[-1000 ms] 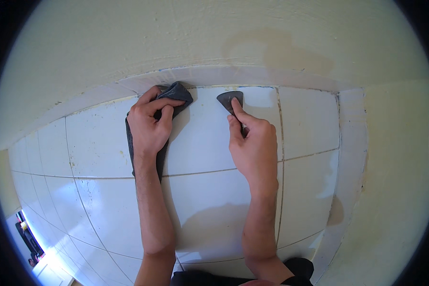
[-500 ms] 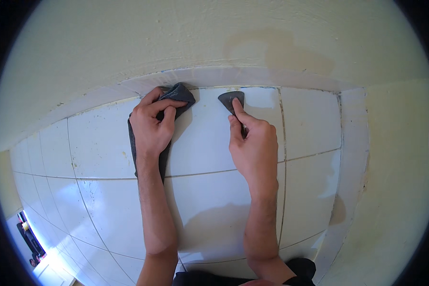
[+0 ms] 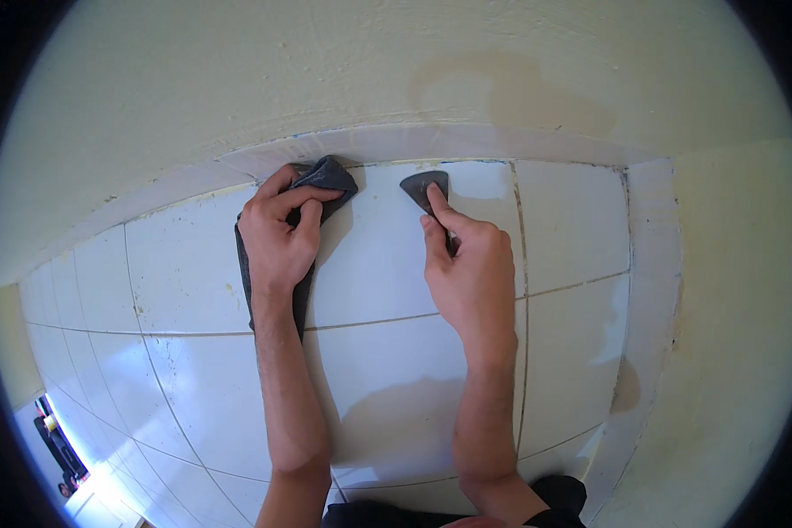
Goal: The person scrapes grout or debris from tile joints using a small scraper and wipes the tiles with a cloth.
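My left hand [image 3: 277, 233] is closed on a dark grey cloth [image 3: 330, 176], bunched at the fingers with its loose part hanging down beneath the wrist. It rests by the far edge of the white tiled floor [image 3: 387, 273]. To the right, my right hand [image 3: 471, 264] grips a scraper [image 3: 426, 189] with a flared dark blade. The index finger presses along the blade, and most of the handle is hidden in the palm. The blade lies against the tile a little short of the skirting [image 3: 396, 138]. Small yellowish specks dot the tile between the hands.
A cream wall [image 3: 343, 70] rises behind the skirting, and another wall [image 3: 730, 334] closes off the right side, forming a corner. Dark grout lines cross the tiles. At the far lower left, bright light falls near some dark objects [image 3: 57, 444] too small to name.
Both hands stay almost in place. The scraper blade has tilted slightly and shifted a touch to the left; the cloth remains in my left hand.
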Demonstrator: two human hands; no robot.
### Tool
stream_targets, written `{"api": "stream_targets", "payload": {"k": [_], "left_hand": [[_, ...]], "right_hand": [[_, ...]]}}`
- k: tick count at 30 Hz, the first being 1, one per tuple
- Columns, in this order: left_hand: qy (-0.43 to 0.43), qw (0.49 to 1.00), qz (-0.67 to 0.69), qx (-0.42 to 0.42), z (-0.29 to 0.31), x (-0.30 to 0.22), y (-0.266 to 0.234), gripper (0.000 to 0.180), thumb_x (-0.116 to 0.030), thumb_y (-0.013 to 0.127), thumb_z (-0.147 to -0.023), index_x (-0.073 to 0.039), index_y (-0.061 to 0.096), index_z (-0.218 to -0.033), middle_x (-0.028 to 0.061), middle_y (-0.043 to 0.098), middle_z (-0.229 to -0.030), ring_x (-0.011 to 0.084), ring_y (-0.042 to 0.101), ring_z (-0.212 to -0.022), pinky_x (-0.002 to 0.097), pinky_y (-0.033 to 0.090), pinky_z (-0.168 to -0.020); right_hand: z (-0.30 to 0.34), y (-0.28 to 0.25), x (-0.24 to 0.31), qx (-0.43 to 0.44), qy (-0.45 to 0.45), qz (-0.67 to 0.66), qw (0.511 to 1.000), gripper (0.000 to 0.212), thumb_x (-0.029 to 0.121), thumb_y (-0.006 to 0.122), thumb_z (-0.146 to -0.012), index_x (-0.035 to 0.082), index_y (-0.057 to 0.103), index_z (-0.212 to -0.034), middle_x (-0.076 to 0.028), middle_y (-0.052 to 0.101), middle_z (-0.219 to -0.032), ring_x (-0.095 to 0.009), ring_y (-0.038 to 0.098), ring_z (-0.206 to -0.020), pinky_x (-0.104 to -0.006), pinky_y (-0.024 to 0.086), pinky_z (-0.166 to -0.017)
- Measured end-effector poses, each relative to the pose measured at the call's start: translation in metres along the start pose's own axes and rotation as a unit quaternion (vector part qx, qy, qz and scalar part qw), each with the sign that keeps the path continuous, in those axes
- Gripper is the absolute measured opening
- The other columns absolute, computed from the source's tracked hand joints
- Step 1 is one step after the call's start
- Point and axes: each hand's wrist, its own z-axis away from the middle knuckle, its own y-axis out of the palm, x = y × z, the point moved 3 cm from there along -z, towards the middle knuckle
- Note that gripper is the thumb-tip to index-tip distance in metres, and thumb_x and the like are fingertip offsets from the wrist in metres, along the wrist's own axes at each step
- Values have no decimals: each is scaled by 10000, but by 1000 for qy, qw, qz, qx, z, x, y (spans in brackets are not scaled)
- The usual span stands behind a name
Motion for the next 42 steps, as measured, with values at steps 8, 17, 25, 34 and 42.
{"api": "stream_targets", "payload": {"k": [8, 17, 25, 34, 42], "left_hand": [[-7, 1000, -1, 2, 1, 2, 0, 250, -32, 625, -799, -87, 838, -919, 93, 680, -874, 266, 680, -720, 323, 529, -676], [-1, 1000, -3, 2, 0, 1, 1, 256, -35, 623, -801, -93, 839, -924, 94, 672, -867, 267, 679, -716, 326, 529, -675], [-14, 1000, -9, 12, 0, 0, -1, 249, -36, 626, -803, -90, 838, -922, 97, 678, -881, 274, 686, -735, 326, 537, -697], [-10, 1000, -1, 5, 1, 2, 0, 252, -33, 621, -802, -88, 837, -921, 96, 686, -888, 273, 691, -741, 331, 539, -703], [-6, 1000, -7, 4, 1, 2, -2, 253, -35, 620, -800, -85, 837, -921, 89, 685, -886, 267, 687, -732, 323, 534, -692]], "right_hand": [[-3, -2, 4, 21, 30, 16, 999, 325, 171, 652, -999, 91, 754, -1297, -223, 718, -773, -378, 694, -650, -445, 546, -653], [-3, 4, -3, 18, 27, 5, 999, 324, 165, 648, -1000, 89, 754, -1297, -218, 702, -741, -371, 675, -620, -446, 530, -627], [-3, 3, 0, 30, 47, 3, 998, 325, 185, 661, -997, 97, 757, -1295, -225, 692, -728, -381, 672, -619, -443, 525, -616], [-4, 7, -1, -20, 13, 13, 1000, 320, 191, 657, -1001, 110, 762, -1292, -220, 700, -731, -390, 684, -641, -457, 538, -631], [0, 4, 5, 4, 6, 17, 1000, 318, 180, 656, -999, 81, 760, -1283, -221, 699, -735, -384, 676, -622, -460, 534, -627]]}}
